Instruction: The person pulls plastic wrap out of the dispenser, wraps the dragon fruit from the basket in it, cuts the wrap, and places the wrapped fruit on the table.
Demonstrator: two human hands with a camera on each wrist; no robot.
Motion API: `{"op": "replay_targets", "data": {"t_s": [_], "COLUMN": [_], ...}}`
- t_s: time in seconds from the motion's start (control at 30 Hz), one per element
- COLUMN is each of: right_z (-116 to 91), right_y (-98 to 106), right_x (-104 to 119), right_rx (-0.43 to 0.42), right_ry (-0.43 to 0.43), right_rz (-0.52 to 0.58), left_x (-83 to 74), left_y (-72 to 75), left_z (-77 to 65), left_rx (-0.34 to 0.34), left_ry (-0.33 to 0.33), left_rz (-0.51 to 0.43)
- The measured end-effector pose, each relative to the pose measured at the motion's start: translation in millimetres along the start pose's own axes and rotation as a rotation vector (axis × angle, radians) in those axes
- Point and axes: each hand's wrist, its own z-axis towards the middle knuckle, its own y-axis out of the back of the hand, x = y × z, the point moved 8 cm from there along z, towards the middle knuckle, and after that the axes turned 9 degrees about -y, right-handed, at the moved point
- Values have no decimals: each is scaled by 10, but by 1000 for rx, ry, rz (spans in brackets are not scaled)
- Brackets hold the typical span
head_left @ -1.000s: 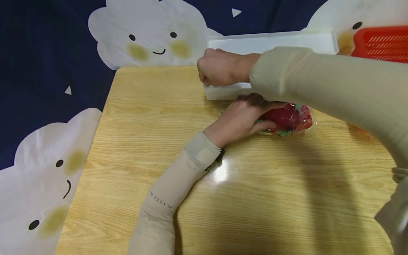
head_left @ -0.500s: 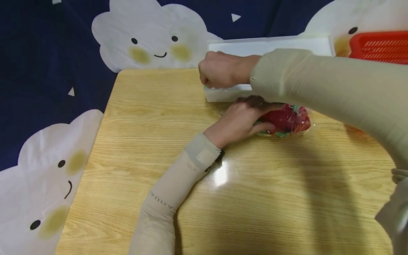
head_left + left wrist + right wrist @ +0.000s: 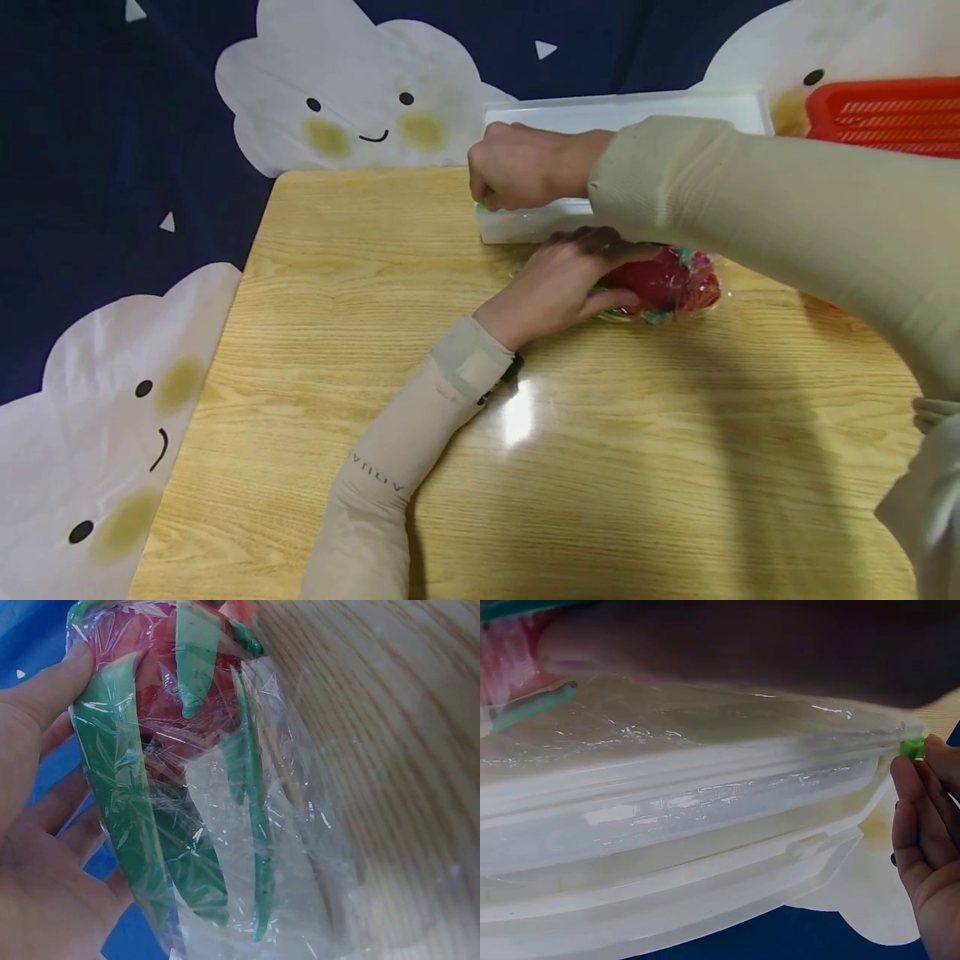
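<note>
A dragon fruit (image 3: 663, 279), red with long green scales and covered in clear cling film (image 3: 300, 817), lies on the table in front of a white cling film dispenser (image 3: 525, 225). My left hand (image 3: 558, 279) holds the fruit from its left side, thumb and fingers around it. At the dispenser's left end, my right hand (image 3: 517, 167) pinches a small green slider (image 3: 911, 748) between thumb and fingertip. A sheet of film stretches from the dispenser toward the fruit in the right wrist view. The right sleeve hides part of the dispenser in the head view.
A red slotted basket (image 3: 885, 112) stands at the back right. Some orange-red object (image 3: 825, 304) shows partly beneath the right forearm. Behind the wooden table (image 3: 337, 275) hangs a dark blue cloth (image 3: 585, 50) with white clouds.
The head view has shifted slightly, and a little more of the green slider shows under my right hand. Both hands keep nearly the same places and grips.
</note>
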Motion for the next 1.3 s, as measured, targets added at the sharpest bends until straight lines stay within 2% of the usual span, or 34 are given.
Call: {"op": "replay_targets", "data": {"t_s": [0.2,0.47,0.67,0.97,1.3], "right_z": [-56,-187,-322,-587,-812], "right_y": [41,96,131,65,-31], "right_x": [-68,-177,-302,-494,-620], "right_rx": [20,-5,-42,-132,-160], "right_ry": [-58,-92,-124,-125,-171], "right_rz": [34,35,67,79,169], "left_x": [26,104,138,192,269], "left_y": [3,7,13,-9,20], "left_z": [2,-46,-67,-67,-115], "left_rx": [4,8,-14,10,4], "left_ry": [-1,15,-2,17,20], "left_rz": [3,-1,5,-29,-8]}}
